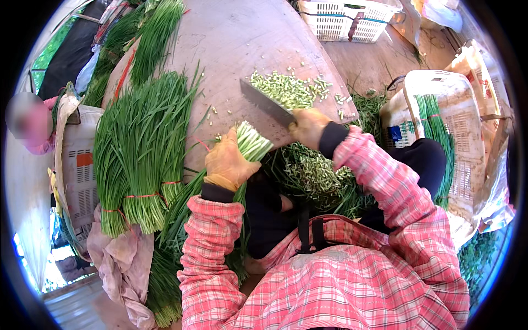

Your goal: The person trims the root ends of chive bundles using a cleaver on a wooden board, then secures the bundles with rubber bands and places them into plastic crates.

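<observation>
My gloved left hand (228,163) is wrapped round a bunch of garlic chives (254,139), its pale cut ends pointing right and its green leaves hanging down below my wrist. In my gloved right hand (309,127) I grip a knife (267,103) by its handle, which my fingers hide. The broad grey blade points up and left, just beyond the bunch and apart from it. Past the blade lies a heap of short chopped stem ends (291,89) on the wooden table (220,55).
Tied chive bundles (146,148) lie at the left, with more (159,38) farther back. Chopped bits and leaves (324,176) are piled below the table edge by my lap. White crates stand at the right (456,110) and back (346,22). Another person (38,124) is at the far left.
</observation>
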Motion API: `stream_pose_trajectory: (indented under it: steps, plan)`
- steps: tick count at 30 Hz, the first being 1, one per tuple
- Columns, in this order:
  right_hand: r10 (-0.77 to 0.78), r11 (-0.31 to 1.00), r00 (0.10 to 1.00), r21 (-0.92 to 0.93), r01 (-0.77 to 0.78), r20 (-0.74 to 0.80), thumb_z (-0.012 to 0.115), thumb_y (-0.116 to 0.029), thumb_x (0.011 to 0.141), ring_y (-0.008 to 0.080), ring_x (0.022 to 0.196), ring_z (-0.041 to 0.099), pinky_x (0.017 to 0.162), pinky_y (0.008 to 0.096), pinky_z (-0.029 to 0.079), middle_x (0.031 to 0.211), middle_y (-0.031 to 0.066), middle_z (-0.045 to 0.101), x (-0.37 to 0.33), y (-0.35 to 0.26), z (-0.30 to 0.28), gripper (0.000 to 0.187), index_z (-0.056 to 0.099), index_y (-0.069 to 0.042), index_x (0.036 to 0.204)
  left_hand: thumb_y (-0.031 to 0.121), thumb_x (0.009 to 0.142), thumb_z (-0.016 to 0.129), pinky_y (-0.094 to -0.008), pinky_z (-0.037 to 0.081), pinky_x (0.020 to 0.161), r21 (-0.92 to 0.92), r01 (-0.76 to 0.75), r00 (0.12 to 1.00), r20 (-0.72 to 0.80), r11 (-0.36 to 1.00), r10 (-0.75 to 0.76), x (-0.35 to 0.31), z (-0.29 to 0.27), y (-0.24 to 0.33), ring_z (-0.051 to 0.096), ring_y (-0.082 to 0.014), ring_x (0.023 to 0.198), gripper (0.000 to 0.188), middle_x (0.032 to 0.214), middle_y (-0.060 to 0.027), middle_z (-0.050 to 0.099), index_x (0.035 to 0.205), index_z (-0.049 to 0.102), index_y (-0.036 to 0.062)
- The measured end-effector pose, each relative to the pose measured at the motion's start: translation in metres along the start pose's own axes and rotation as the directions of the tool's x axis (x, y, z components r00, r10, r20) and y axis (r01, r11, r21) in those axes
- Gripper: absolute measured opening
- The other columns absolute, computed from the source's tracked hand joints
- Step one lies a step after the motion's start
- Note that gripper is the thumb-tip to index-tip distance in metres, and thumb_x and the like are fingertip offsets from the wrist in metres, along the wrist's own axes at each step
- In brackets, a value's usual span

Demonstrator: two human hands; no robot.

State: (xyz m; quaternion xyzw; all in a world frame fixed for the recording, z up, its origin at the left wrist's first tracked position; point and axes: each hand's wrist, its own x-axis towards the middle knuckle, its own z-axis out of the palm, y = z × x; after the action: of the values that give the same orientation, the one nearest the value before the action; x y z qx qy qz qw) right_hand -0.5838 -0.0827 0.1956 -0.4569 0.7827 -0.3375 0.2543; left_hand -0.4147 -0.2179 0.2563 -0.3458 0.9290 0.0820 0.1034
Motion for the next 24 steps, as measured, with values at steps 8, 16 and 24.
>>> stream_pose_trajectory:
  steps: [8, 16, 24]
  plan:
    - [-0.143, 0.981, 0.981, -0.113, 0.158, 0.134, 0.058, -0.014, 0.079, 0.0385, 0.067, 0.064, 0.062, 0.0442, 0.051, 0.065, 0.0212, 0.062, -0.027, -0.024, -0.013, 0.015, 0.061, 0.000, 0.074, 0.037, 0.052, 0.079, -0.0418, 0.047, 0.088, -0.007, 0.034, 0.997, 0.068, 0.999, -0.033, -0.001, 0.000, 0.001, 0.059, -0.0332, 0.104, 0.095, 0.112, -0.0185, 0.060, 0.134, 0.041, 0.0055]
    - [-0.240, 0.916, 0.917, -0.240, 0.323, 0.319, 0.062, -0.015, 0.076, 0.0322, 0.063, 0.065, 0.059, 0.0392, 0.053, 0.064, 0.0196, 0.062, 0.037, -0.040, 0.024, 0.017, 0.063, 0.000, 0.070, 0.039, 0.051, 0.079, -0.0413, 0.046, 0.090, 0.038, 0.054, 0.990, 0.132, 0.998, -0.059, 0.004, 0.001, 0.005, 0.059, -0.0337, 0.105, 0.093, 0.113, -0.0188, 0.060, 0.130, 0.045, 0.0038]
    - [0.145, 0.981, 0.986, 0.120, -0.155, 0.087, 0.063, -0.027, 0.077, 0.0338, 0.084, 0.066, 0.076, 0.0405, 0.052, 0.083, 0.0226, 0.066, 0.035, -0.014, -0.011, 0.030, 0.068, 0.002, 0.086, 0.033, 0.056, 0.078, -0.0420, 0.046, 0.089, -0.044, -0.095, 0.988, -0.127, 0.994, 0.089, -0.045, -0.020, 0.009, 0.056, -0.0342, 0.104, 0.090, 0.112, -0.0187, 0.057, 0.132, 0.039, 0.0031]
